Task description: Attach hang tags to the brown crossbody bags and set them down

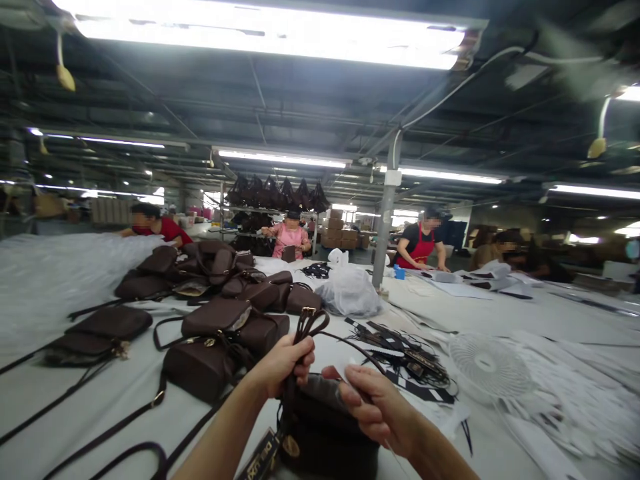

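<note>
My left hand is closed around a gathered bundle of dark brown bag strap; its loops and gold-coloured buckle stick up above the fist. Directly below stands a dark brown handbag, partly covered by my hands. A black hang tag with gold lettering hangs beside the bag at its lower left. To the right, my right hand is closed, pinching a thin whitish strip that is blurred. One length of strap arcs from the bundle towards the right hand. Whether these fingers also grip the strap is unclear.
Brown handbags are piled at left beside plastic wrapping. Black tags with cords lie right of the bag, near a white fan. A white plastic bag stands by a metal post. Several people work beyond.
</note>
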Action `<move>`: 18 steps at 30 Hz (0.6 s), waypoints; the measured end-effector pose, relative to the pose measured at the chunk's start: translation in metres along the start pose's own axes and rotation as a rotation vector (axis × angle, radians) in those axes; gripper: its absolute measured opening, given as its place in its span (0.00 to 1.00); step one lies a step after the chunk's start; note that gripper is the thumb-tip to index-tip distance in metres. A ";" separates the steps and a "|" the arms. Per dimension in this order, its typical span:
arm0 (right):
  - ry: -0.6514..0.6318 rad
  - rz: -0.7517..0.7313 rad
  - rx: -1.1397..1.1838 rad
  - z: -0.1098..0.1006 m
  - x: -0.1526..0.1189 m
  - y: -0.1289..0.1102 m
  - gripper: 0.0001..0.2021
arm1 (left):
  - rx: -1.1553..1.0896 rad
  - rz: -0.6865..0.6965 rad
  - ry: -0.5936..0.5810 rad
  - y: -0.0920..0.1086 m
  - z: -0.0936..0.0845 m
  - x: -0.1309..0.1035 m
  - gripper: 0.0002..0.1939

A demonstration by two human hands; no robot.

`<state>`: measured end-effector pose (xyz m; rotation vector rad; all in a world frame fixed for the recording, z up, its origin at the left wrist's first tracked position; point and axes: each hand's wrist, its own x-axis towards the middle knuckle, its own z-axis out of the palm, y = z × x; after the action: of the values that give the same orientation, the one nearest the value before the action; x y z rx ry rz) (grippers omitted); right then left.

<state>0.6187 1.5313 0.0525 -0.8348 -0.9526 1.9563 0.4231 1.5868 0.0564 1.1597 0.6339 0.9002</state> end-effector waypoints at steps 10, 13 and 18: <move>0.215 -0.148 -0.349 0.005 0.031 0.012 0.14 | 0.722 0.282 0.124 0.001 0.012 -0.003 0.06; 0.212 -0.234 -0.420 0.006 0.037 0.015 0.10 | 1.156 0.282 0.083 0.005 0.024 -0.013 0.20; 0.081 -0.262 -0.216 0.009 0.038 0.019 0.17 | 1.524 0.103 0.116 0.006 0.037 -0.014 0.43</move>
<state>0.5867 1.5533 0.0324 -0.8557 -1.1765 1.6050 0.4445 1.5573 0.0723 2.4912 1.4565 0.4540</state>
